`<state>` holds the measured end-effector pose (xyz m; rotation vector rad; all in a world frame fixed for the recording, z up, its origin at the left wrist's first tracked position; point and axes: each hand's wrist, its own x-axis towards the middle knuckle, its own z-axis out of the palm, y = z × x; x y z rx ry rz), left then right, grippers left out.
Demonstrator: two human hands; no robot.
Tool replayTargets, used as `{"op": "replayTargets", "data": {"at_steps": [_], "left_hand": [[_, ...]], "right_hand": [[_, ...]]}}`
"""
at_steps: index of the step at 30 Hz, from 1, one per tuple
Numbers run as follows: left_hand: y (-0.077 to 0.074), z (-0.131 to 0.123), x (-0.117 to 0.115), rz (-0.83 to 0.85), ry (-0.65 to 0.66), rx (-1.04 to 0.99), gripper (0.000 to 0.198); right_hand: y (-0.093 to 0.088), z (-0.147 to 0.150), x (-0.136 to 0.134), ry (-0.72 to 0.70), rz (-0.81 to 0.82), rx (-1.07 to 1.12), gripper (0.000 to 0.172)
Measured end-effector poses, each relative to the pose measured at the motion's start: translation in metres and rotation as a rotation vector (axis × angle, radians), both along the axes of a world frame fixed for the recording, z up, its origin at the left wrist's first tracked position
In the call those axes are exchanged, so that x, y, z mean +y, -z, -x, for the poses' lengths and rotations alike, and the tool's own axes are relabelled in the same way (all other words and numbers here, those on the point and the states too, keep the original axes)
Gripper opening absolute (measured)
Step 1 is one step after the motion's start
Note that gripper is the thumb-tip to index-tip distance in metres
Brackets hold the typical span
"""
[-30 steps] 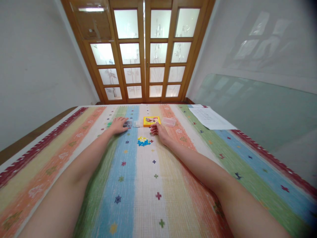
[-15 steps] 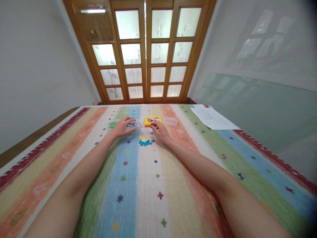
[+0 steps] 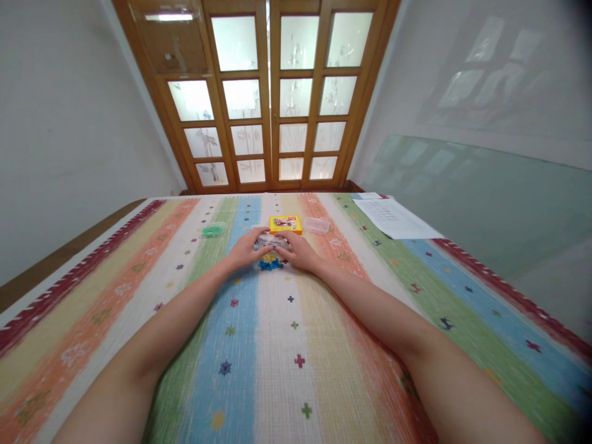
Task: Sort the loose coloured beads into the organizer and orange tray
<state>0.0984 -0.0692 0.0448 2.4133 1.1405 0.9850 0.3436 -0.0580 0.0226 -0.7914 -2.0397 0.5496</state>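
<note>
**A:** Surface first?

**B:** Striped multicoloured woven cloth, covering the table. White printed paper sheet near the far right edge, well apart from the hands.

**A:** The hands?

**B:** Left hand and right hand meet mid-table, towards the far side. Both curl their fingers round one small clear plastic box (dark bits inside, too small to identify). The left grips its left end, the right its right end. Cannot tell whether it rests on the cloth or is lifted.

**A:** Around them?

**B:** Flat yellow cardboard box just beyond the held one. Clear rectangular plastic tray beside that, to the right. Clear shallow dish of green pieces off to the left. Little heap of blue and yellow plastic pieces just this side of the fingers, partly hidden.
</note>
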Motion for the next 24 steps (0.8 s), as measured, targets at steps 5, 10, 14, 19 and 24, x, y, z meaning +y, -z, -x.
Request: {"op": "replayTargets", "data": {"at_steps": [5,10,14,19,24], "left_hand": [[0.004,-0.002,-0.001,0.126,0.045,-0.159,0.066],[0.011,-0.006,-0.004,0.137,0.06,-0.195,0.07],[0.017,-0.008,-0.008,0.114,0.093,-0.165,0.081],[0.015,-0.006,-0.009,0.126,0.106,-0.163,0.094],[0.012,-0.001,-0.009,0.051,0.082,-0.113,0.096]], "right_hand": [[-0.006,0.001,-0.004,0.031,-0.06,-0.071,0.039],[-0.009,0.0,-0.007,0.061,-0.135,-0.169,0.038],[-0.011,0.0,-0.007,0.111,-0.149,-0.215,0.035],[-0.012,-0.003,-0.006,0.131,-0.149,-0.199,0.035],[-0.009,-0.008,-0.003,0.107,-0.093,-0.053,0.033]]}}
